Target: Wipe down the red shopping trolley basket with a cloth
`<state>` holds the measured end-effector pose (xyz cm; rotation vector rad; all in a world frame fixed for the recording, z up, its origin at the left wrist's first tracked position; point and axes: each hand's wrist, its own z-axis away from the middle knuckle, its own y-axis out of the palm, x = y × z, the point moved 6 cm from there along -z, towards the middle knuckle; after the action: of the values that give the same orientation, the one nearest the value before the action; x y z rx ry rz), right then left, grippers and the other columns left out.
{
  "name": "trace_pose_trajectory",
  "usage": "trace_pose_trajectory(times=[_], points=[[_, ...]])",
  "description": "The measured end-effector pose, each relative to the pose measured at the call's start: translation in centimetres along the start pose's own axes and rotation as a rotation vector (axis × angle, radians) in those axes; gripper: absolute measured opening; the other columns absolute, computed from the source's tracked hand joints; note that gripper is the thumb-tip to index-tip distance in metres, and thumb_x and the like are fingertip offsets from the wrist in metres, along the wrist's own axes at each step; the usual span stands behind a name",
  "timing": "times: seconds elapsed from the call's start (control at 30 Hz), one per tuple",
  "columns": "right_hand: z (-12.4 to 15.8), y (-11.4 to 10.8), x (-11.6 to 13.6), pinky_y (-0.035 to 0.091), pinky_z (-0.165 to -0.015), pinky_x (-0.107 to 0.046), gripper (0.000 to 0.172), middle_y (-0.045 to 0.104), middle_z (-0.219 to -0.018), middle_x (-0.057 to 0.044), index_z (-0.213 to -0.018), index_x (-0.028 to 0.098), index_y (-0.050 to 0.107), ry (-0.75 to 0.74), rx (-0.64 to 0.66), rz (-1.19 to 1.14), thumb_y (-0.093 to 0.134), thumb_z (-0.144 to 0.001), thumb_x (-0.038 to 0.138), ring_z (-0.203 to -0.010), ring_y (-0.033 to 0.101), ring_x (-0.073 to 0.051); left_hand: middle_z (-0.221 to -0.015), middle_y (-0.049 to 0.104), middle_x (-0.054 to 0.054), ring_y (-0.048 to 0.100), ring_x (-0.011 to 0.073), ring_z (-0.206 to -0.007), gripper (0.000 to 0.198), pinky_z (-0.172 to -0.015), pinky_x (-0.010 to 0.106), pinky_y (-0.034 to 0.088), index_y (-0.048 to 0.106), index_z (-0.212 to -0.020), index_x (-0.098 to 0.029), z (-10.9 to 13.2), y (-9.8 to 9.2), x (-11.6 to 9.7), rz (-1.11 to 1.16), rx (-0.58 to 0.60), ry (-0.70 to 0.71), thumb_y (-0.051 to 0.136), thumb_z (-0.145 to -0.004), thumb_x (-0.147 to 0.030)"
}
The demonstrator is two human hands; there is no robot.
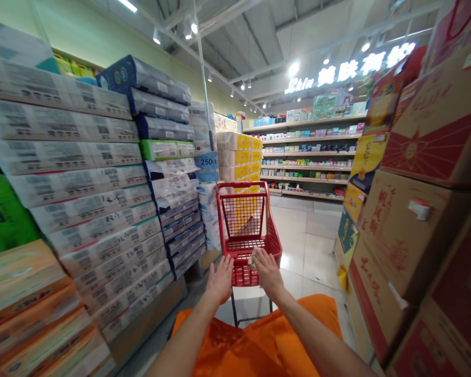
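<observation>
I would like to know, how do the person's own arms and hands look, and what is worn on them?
The left hand and right hand are bare, without gloves. Both visible forearms are uncovered: no sleeve, watch or bracelet shows. Between them appears a bright orange garment.

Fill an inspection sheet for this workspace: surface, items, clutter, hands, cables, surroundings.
Surface: pale tiled floor, with glare.
Job's things: red shopping cart, upright ahead of the person; pale crumpled wad, material unclear.
Clutter: wrapped packs stacked high on the left; cartons stacked on the right.
Hands: left hand open by the cart's near edge, contact unclear; right hand at the wad, grip unclear.
Cables: nothing seen around the cart.
Surroundings: stocked shelves, lit sign above.
</observation>
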<state>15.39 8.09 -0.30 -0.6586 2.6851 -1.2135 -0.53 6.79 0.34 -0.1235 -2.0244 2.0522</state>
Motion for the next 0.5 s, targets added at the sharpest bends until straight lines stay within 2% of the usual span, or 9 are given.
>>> trace_pose_trajectory(times=[0.1,0.2,0.33,0.5], points=[[-1.3,-0.8,-0.4,0.036,-0.091,-0.037,0.040,0.058,-0.112,-0.010,-0.115,0.017,0.052,0.067,0.089,-0.041,0.041,-0.077,0.006,-0.101,0.053,-0.021,-0.146,0.007,0.006,0.004,0.0204,-0.134,0.076,-0.105,0.051,0.014,0.011,-0.137,-0.012,0.3,0.2,0.1,0.013,-0.011,0.009,0.037,-0.065,-0.013],[-1.1,-1.9,-1.7,0.043,-0.078,-0.029,0.036,0.061,-0.097,-0.007,-0.112,0.017,0.053,0.073,0.122,-0.095,0.040,-0.079,0.009,-0.085,0.056,-0.017,-0.146,0.005,0.006,0.002,0.0203,-0.134,0.078,-0.106,0.049,0.013,0.009,-0.137,-0.012,0.8,0.6,0.0,0.013,-0.030,0.008,0.038,-0.064,-0.013],[0.9,-2.3,-1.9,0.043,-0.083,-0.033,0.039,0.057,-0.105,-0.009,-0.116,0.017,0.049,0.016,-0.002,-0.111,0.039,-0.079,0.007,-0.093,0.053,-0.019,-0.146,0.001,0.005,-0.002,0.0203,-0.133,0.082,-0.106,0.046,0.013,0.008,-0.137,-0.012,1.6,1.0,-0.2,0.006,-0.068,0.040,0.040,-0.062,-0.013],[2.4,-0.8,-0.6,0.040,-0.090,-0.041,0.044,0.055,-0.112,-0.011,-0.117,0.017,0.048,-0.069,-0.180,-0.087,0.034,-0.078,0.003,-0.105,0.049,-0.021,-0.145,0.003,0.008,0.001,0.0216,-0.133,0.085,-0.106,0.047,0.015,0.010,-0.137,-0.010,1.6,0.6,0.6,-0.029,-0.039,0.015,0.042,-0.058,-0.012]])
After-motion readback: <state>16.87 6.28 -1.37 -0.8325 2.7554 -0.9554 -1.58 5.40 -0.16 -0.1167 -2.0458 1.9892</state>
